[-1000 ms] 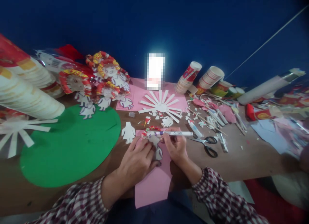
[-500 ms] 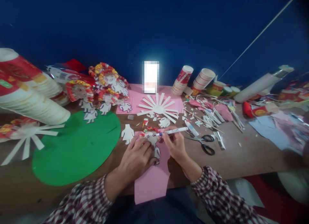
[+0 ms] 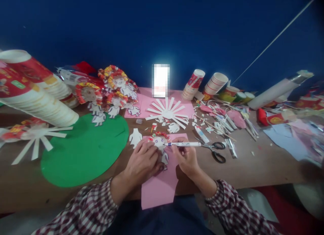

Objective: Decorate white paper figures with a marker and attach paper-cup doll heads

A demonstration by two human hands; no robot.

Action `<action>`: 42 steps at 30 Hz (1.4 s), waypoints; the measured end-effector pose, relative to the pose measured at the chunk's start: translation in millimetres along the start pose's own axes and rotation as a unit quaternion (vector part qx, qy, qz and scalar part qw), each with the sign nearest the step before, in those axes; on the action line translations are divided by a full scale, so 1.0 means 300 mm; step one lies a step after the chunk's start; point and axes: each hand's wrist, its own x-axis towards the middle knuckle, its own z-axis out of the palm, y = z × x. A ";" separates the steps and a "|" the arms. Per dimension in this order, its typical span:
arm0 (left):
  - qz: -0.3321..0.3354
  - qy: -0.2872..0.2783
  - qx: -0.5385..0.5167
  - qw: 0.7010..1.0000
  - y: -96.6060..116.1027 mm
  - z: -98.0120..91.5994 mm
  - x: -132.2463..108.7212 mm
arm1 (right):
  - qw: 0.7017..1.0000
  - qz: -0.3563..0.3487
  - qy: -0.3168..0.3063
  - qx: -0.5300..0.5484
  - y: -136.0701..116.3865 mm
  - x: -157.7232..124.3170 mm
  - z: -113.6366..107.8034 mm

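Observation:
My left hand (image 3: 143, 162) lies over a small paper doll (image 3: 160, 144) with a red and yellow curled fringe, pinning it down on a pink paper sheet (image 3: 159, 187) at the table's near edge. My right hand (image 3: 186, 157) pinches a white acrylic marker (image 3: 184, 144), which lies almost level with its tip touching the doll's face. A white paper hand cutout (image 3: 135, 137) lies just left of the doll.
Black-handled scissors (image 3: 215, 150) and a glue tube (image 3: 201, 134) lie right of my right hand among paper scraps. A green paper disc (image 3: 86, 150) fills the left. Finished dolls (image 3: 113, 89), paper cup stacks (image 3: 37, 93) and a cut cup star (image 3: 168, 111) sit behind.
The view has shifted slightly. My right hand has lowered the marker to nearly level, its tip still on the doll's face. My left hand keeps holding the doll down.

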 end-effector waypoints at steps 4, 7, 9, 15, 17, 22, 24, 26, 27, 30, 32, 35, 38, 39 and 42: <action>-0.010 0.021 -0.019 1.000 0.023 -0.031 -0.032 | 1.000 0.007 0.023 0.000 -0.016 0.001 -0.023; -0.015 0.014 -0.050 0.999 0.066 -0.049 -0.075 | 1.000 -0.011 0.008 -0.023 -0.027 -0.014 -0.039; -0.024 0.005 -0.068 0.997 0.092 -0.059 -0.100 | 0.998 -0.038 -0.016 -0.045 -0.027 -0.028 -0.052; -0.073 -0.018 -0.063 0.995 0.099 -0.065 -0.131 | 0.976 -0.158 -0.081 -0.125 0.007 -0.023 -0.108; -0.080 -0.027 -0.054 0.995 0.090 -0.052 -0.138 | 0.956 -0.187 -0.114 -0.196 0.020 -0.005 -0.117; -0.071 -0.033 -0.033 0.996 0.084 -0.023 -0.152 | 0.925 -0.208 -0.186 -0.256 0.044 0.011 -0.105; -0.070 -0.032 -0.027 0.997 0.086 -0.021 -0.152 | 0.924 -0.214 -0.195 -0.252 0.048 0.004 -0.097; -0.069 -0.033 -0.022 0.997 0.088 -0.023 -0.151 | 0.925 -0.214 -0.195 -0.247 0.047 -0.005 -0.091; -0.069 -0.033 -0.020 0.997 0.089 -0.024 -0.150 | 0.925 -0.214 -0.194 -0.247 0.044 -0.008 -0.089; -0.066 -0.034 -0.017 0.997 0.091 -0.026 -0.148 | 0.925 -0.215 -0.188 -0.251 0.029 -0.016 -0.083; -0.065 -0.035 -0.016 0.997 0.091 -0.025 -0.147 | 0.925 -0.215 -0.182 -0.256 0.020 -0.020 -0.078; -0.064 -0.030 -0.019 0.997 0.091 -0.025 -0.144 | 0.922 -0.208 -0.182 -0.270 0.012 -0.022 -0.073; -0.066 -0.027 -0.027 0.997 0.091 -0.027 -0.139 | 0.922 -0.191 -0.181 -0.283 0.009 -0.015 -0.075; -0.068 -0.028 -0.031 0.997 0.091 -0.028 -0.138 | 0.925 -0.184 -0.179 -0.282 0.008 -0.009 -0.077; -0.072 -0.031 -0.044 0.996 0.093 -0.032 -0.137 | 0.935 -0.162 -0.172 -0.266 0.004 0.015 -0.085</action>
